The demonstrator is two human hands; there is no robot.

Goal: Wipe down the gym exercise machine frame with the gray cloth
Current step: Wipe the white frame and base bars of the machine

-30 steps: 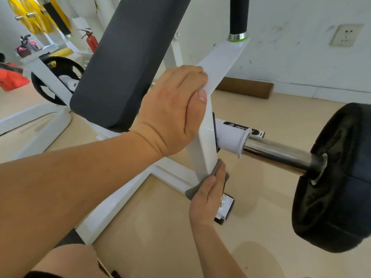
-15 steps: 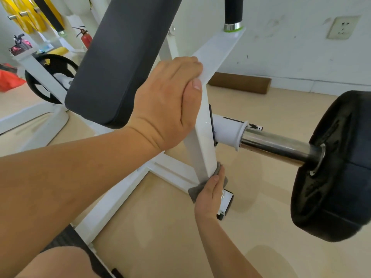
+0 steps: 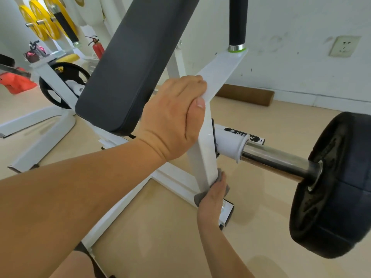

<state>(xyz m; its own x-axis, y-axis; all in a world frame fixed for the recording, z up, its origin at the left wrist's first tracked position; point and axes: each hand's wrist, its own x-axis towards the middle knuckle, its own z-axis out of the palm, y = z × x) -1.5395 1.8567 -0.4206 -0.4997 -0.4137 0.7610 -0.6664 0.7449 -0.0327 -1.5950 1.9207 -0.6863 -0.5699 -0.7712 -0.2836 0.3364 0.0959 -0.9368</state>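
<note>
The white machine frame [image 3: 204, 157] rises from the floor in the middle of the view, with a slanted arm running up to the right. My left hand [image 3: 172, 117] grips the frame where upright and slanted arm meet, thumb along the front edge. Low on the same upright, my right hand [image 3: 212, 197] presses the gray cloth [image 3: 198, 198] flat against the post near its base. Only the cloth's edges show around the fingers.
A black back pad [image 3: 132, 63] leans left of the frame. A chrome sleeve [image 3: 275, 159] sticks out right, carrying a black weight plate [image 3: 339, 183]. A black-capped foot [image 3: 227, 213] sits beside my right hand. Other white machines and yellow plates [image 3: 46, 23] stand far left.
My right hand has slid the cloth slightly down the upright toward its base. My left hand keeps its grip on the frame. The camera has shifted a little.
</note>
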